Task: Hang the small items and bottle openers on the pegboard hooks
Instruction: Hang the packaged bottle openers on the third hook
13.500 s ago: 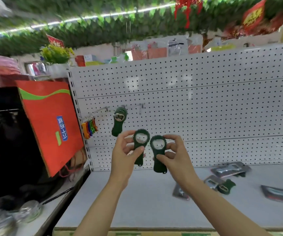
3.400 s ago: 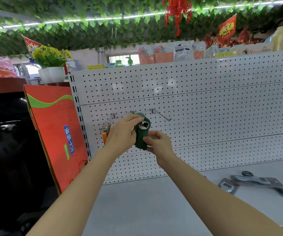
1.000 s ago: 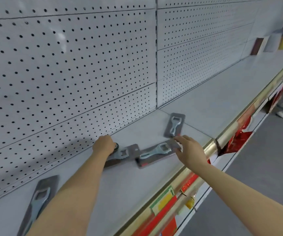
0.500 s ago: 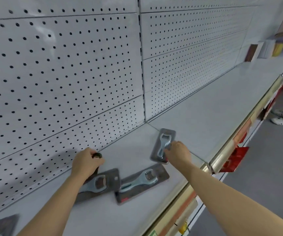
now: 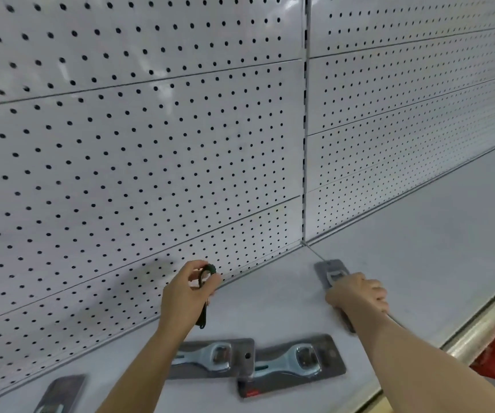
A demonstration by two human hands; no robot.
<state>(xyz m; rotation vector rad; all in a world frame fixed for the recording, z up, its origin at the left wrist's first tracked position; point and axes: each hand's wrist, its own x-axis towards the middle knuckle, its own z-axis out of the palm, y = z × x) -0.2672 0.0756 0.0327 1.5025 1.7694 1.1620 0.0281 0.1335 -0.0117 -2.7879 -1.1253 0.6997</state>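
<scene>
While our left hand (image 5: 186, 296) pinches a dark green opener (image 5: 203, 293) edge-on, our right hand (image 5: 356, 296) closes over a carded opener (image 5: 331, 274). Its card is grey.

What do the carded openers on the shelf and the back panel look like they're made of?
Carded openers: probably bright metal, judging by silvery glints, on dark grey backing cards, likely printed card or plastic. Back panel: seemingly painted sheet metal pegboard in glossy off-white, with soft reflections and evenly punched holes.

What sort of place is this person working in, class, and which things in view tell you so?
Most likely a shop aisle being stocked. A long white pegboard backs a display shelf, carded bottle openers in retail packaging lie on it, and the shelf's front edge carries a metal price rail.
</scene>
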